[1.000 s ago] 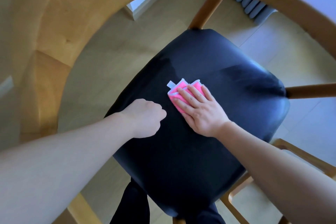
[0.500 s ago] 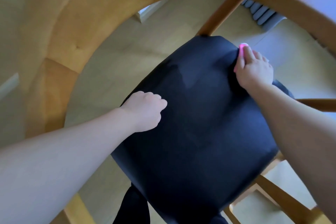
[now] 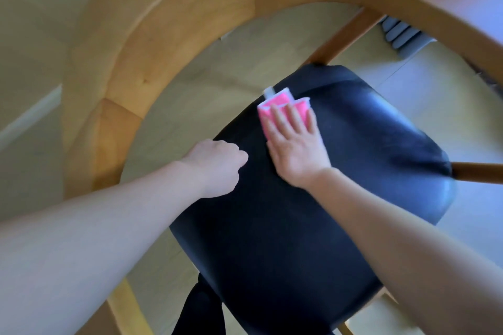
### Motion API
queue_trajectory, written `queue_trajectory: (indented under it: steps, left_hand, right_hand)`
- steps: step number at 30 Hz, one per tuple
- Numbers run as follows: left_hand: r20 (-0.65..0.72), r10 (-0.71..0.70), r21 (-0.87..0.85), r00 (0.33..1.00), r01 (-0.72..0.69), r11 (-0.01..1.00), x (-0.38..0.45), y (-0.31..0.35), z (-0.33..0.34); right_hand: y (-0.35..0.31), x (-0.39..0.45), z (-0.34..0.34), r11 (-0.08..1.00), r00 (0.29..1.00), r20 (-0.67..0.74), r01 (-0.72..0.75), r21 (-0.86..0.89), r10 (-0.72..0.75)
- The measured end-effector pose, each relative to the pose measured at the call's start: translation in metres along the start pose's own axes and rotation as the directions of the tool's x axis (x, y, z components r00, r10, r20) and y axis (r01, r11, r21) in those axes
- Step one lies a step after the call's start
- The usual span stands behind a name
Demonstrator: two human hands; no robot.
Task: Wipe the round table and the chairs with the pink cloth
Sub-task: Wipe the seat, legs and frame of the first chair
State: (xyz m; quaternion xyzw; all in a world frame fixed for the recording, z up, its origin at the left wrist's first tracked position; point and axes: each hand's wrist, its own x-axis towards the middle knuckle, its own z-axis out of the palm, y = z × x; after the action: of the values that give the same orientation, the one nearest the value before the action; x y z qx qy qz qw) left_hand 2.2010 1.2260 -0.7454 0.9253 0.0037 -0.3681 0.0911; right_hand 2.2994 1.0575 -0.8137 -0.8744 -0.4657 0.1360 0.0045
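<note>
Looking down from above, I am seeing my two bare forearms reaching in from the near edge of the view, over a black, padded, leather-like chair seat (image 3: 313, 212) with rounded corners. Below the seat's near edge, a strip of dark clothing (image 3: 201, 310) is showing against the pale wooden floor (image 3: 190, 95).

My left hand (image 3: 215, 166) is resting at the seat's left edge, its grip curled into a loose fist with the knuckles turned toward the middle of the seat; it is holding nothing that I can see, though the fingertips are tucked out of sight.

Just beside it, my right hand (image 3: 296, 147) is lying palm down on the seat, nearer the far-left corner. Its grip is flat and spread, the straight fingers (image 3: 280, 119) pressing on the folded pink cloth (image 3: 283, 106) rather than closing round it. The cloth is lying on the seat under those fingers, its far end poking out past the fingertips, with a small white tag (image 3: 269, 92) sticking out at its far-left corner. The picture is a little blurred here.

Beyond the seat, the curved light-wood chair back and armrest (image 3: 174, 19) is arching round from the left to the far right, with wooden struts (image 3: 343, 35) joining it to the seat. A grey ribbed thing (image 3: 402, 32) is lying on the floor at the far right.
</note>
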Motion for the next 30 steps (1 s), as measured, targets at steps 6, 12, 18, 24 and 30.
queue_trajectory:
  steps: [6, 12, 18, 24, 30]
  left_hand:
    - [-0.031, 0.034, 0.032, 0.999, -0.033, 0.999, 0.004, -0.004, -0.004]
    - [-0.027, 0.037, 0.045, 0.999, -0.036, 0.998, 0.005, -0.005, -0.003]
    - [-0.004, 0.026, 0.031, 1.000, -0.026, 0.999, 0.009, -0.011, 0.001]
    - [0.013, 0.006, 0.004, 1.000, -0.006, 1.000, 0.010, -0.009, 0.000]
    - [-0.014, 0.006, -0.011, 1.000, -0.007, 1.000, 0.012, -0.011, 0.002]
  right_hand:
    - [-0.016, -0.002, 0.008, 0.987, 0.987, 0.013, 0.162, -0.022, -0.162]
    - [-0.003, 0.012, 0.004, 0.964, 0.964, -0.006, 0.265, -0.022, -0.265]
    - [-0.003, 0.060, -0.006, 0.973, 0.973, -0.040, 0.228, -0.046, -0.229]
    - [0.039, 0.077, -0.015, 0.998, 0.995, -0.078, 0.056, 0.006, -0.055]
    - [0.097, 0.041, -0.020, 0.998, 0.984, -0.175, 0.053, 0.043, -0.045]
